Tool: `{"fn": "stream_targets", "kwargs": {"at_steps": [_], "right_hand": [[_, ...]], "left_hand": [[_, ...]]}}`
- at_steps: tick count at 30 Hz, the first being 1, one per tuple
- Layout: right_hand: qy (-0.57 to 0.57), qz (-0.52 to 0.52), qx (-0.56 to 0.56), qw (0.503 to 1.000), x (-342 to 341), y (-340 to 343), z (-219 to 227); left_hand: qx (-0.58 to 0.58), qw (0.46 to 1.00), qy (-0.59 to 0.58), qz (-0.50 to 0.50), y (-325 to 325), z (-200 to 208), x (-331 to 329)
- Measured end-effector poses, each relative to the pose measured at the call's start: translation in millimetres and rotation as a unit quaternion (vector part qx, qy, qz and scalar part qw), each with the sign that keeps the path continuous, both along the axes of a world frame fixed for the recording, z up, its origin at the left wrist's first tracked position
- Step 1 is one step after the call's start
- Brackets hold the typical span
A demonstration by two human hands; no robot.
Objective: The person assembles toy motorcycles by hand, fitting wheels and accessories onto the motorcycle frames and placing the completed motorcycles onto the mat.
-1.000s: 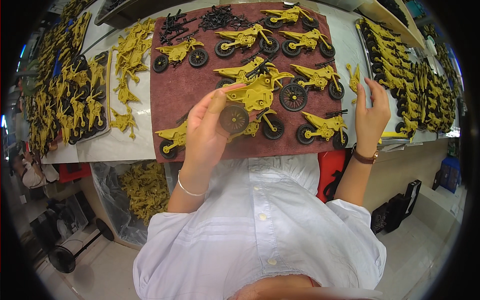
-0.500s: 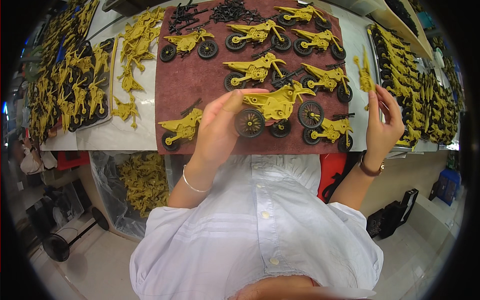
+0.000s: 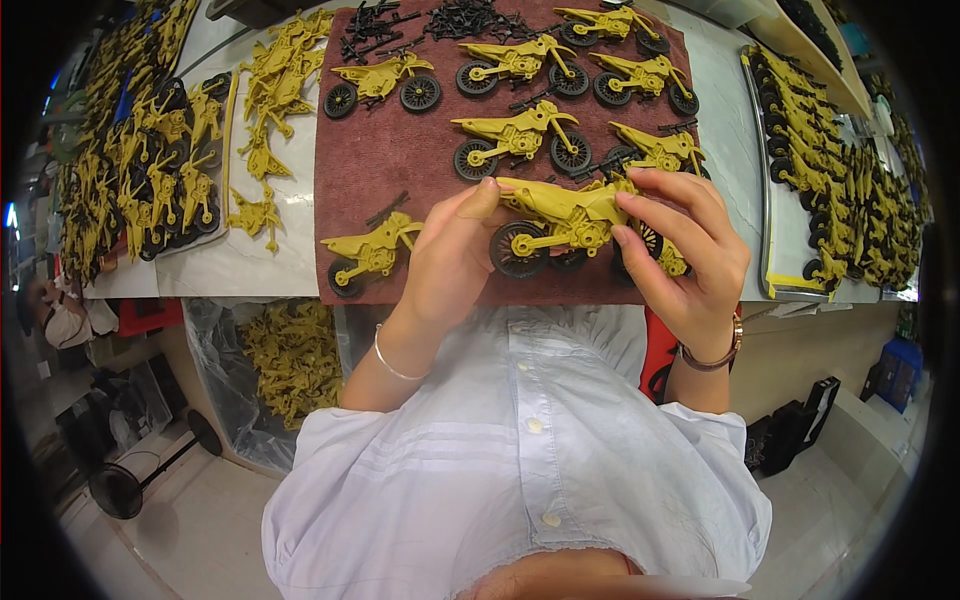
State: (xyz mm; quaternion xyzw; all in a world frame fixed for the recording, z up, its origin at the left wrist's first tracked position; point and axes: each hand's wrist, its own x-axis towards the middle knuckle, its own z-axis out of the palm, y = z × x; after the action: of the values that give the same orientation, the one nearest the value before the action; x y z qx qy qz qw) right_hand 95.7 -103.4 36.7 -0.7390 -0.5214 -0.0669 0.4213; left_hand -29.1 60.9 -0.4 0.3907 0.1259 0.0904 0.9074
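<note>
A yellow toy motorcycle (image 3: 519, 250) with black wheels is held up over the near edge of the maroon cloth. My left hand (image 3: 447, 248) grips its rear end, thumb on top. Fingers and thumb of my right hand (image 3: 695, 245) are closed at its front end, on a yellow side piece (image 3: 580, 232) lying against the body. The piece has engine detail and an arm reaching the rear wheel. My right hand partly covers the front wheel. Behind my hands, more toy motorcycles (image 3: 515, 130) rest on the cloth, each with a black handlebar part nearby.
The maroon cloth (image 3: 400, 165) lies on a white table. Black small parts (image 3: 470, 20) are heaped at its far edge. Loose yellow body pieces (image 3: 280, 75) lie to the left. Trays of toy motorcycles (image 3: 808, 130) flank both sides. A plastic-lined bin of yellow parts (image 3: 290, 365) stands below.
My right hand has moved left from beside the right tray, bringing the yellow side piece onto the toy motorcycle. My left hand still holds the motorcycle in nearly the same place.
</note>
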Motion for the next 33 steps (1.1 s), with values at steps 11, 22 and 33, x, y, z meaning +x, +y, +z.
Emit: {"fn": "stream_targets", "kwargs": {"at_steps": [11,22,33], "right_hand": [[0.039,0.001,0.016,0.999,-3,1,-7],[-0.001,0.013,0.013,1.000,-1,-2,-10],[0.527,0.024,0.096,0.844,-2,-6,-21]], "left_hand": [[0.035,0.999,-0.007,-0.002,-3,2,1],[0.106,0.994,0.029,0.008,-10,4,2],[0.129,0.992,0.007,-0.016,-11,4,0]]}}
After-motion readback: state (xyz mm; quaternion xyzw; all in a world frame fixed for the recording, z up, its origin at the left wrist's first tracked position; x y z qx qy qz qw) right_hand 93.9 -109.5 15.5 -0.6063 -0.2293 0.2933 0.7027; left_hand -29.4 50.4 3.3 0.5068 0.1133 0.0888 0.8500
